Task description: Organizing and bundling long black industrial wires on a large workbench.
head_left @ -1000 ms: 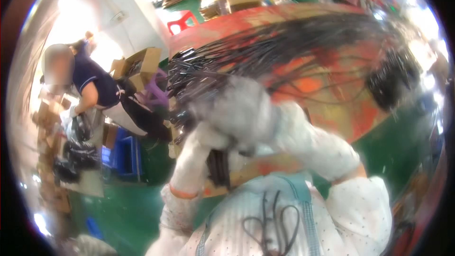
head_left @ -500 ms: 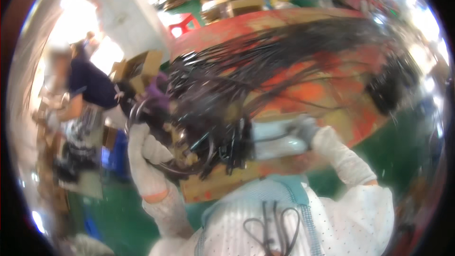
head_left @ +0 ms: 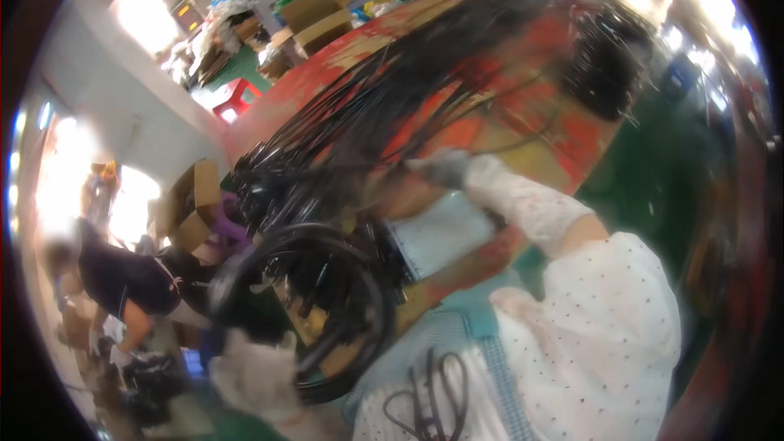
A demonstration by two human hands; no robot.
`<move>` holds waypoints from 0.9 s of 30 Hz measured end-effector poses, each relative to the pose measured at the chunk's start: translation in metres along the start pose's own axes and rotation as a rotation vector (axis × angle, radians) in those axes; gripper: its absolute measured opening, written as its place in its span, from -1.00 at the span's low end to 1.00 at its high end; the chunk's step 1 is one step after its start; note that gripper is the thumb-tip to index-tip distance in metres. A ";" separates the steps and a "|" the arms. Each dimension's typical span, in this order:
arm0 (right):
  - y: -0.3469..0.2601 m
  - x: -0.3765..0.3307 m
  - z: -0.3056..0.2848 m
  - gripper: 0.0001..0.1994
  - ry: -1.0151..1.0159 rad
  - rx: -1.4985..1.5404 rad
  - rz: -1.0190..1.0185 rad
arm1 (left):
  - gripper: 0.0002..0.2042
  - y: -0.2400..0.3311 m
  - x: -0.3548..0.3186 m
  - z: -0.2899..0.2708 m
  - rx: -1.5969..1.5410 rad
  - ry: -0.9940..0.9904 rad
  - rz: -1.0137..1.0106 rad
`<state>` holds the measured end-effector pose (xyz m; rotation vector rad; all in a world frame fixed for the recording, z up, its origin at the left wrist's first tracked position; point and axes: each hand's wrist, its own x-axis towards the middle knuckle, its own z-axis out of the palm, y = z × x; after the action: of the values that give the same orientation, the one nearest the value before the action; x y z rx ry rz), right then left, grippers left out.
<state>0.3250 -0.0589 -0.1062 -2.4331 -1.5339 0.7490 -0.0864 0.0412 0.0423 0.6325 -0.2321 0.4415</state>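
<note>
Holding a cable coil (head_left: 327, 310) w/ left hand (head_left: 253, 371), fingers wrapped; right hand (head_left: 445, 170) on cables (head_left: 392, 114) atop bench (head_left: 523, 122), fingers' grip unclear.

— What carries the things here?

— A long table (head_left: 563, 126) with a worn red top; in places the paint is rubbed to yellow and orange.

— What lies directly on it?

— A big mass of black cables (head_left: 384, 114) is spread along the top, the strands running lengthwise. At the far right end there is a dark bundle (head_left: 608, 61), too blurred to tell more. Near the front edge lies a pale blue sheet (head_left: 437, 237).

— And under the table?

— A green floor (head_left: 653, 188).
</note>
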 end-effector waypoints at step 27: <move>-0.110 -0.093 0.100 -0.71 0.095 -0.202 -0.465 | -0.80 -0.108 0.039 0.006 0.496 0.719 -0.775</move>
<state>0.1557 -0.1027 -0.1185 -2.0626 -2.1089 0.3995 -0.0024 -0.0277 0.0042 0.9411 0.8135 -0.0567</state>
